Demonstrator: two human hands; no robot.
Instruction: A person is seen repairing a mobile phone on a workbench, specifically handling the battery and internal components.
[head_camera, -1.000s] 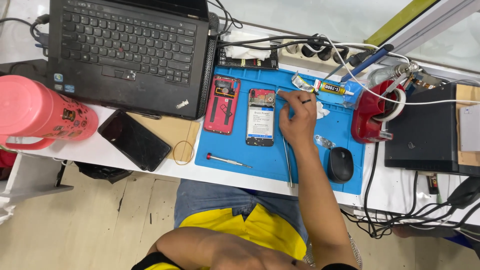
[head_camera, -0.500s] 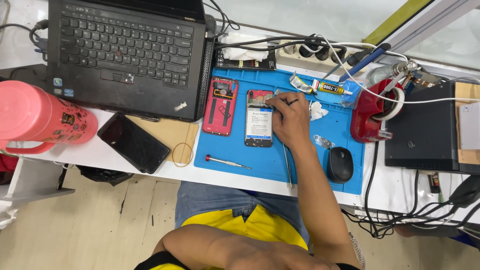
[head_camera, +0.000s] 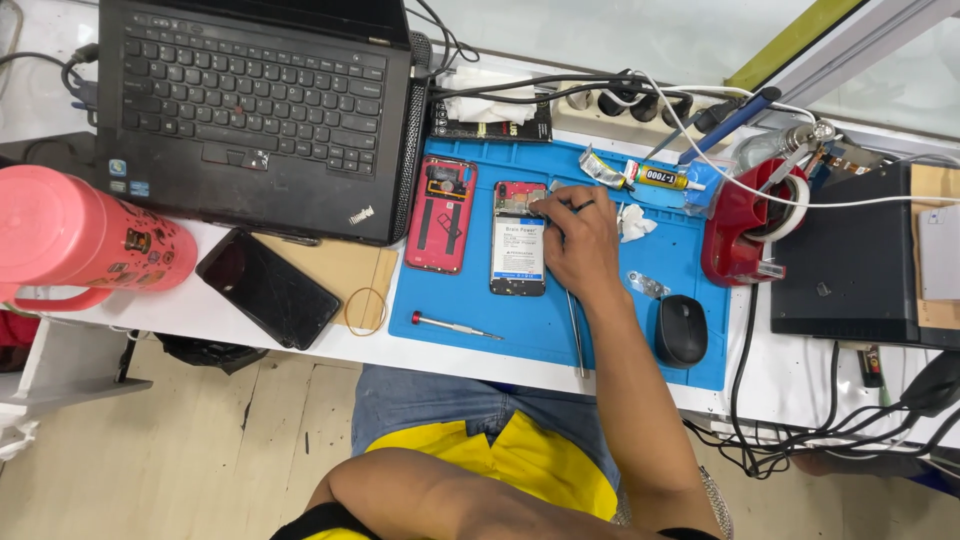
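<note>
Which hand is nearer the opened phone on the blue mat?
Right. The right hand rests on the mat with its fingers touching the opened phone at its top edge. The left hand is out of view; only that forearm shows, over the lap.

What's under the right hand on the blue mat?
The right hand covers the top right corner of the opened phone and the upper end of a thin metal tool on the blue mat. What its fingertips touch is hidden.
</note>
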